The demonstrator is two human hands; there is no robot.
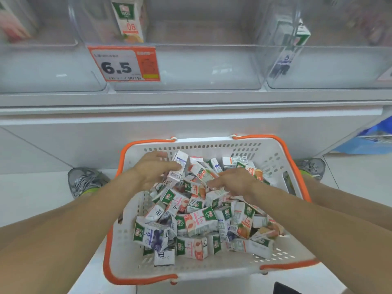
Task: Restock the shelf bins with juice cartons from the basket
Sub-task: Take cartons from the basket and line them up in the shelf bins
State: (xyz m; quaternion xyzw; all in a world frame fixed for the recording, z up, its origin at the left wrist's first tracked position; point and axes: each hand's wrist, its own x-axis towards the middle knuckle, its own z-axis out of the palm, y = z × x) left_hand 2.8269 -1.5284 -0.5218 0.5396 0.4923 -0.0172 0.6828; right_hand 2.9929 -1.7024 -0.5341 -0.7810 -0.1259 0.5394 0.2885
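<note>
1. Your left hand point(153, 169) reaches into the far left of the basket, fingers loosely spread, thumb against a white carton with blue print point(177, 166); whether it actually grips that carton cannot be told.
2. Your right hand point(232, 181) lies palm down over the heap, fingers straight and relaxed, resting on cartons, clasping none.
3. Juice cartons point(201, 221): small rectangular paperboard boxes, white with green label panels; fruit prints in peach pink, orange and blueberry purple. They lie jumbled at all angles, heaped in the basket.
4. Basket point(212, 146): white plastic with slotted walls, orange rim and orange handles folded down, standing on the pale floor between your two grey shoes.
5. Shelf bins point(191, 66): clear, smooth plastic with rounded corners, side by side on a white shelf above the basket.
6. The middle bin holds one upright orange-print carton point(128, 20) at its left side.
7. The right bin holds one blueberry carton point(290, 52), tilted.
8. Price tag point(124, 63): orange-bordered, reading 6.5, clipped to the front of the bins.
</note>
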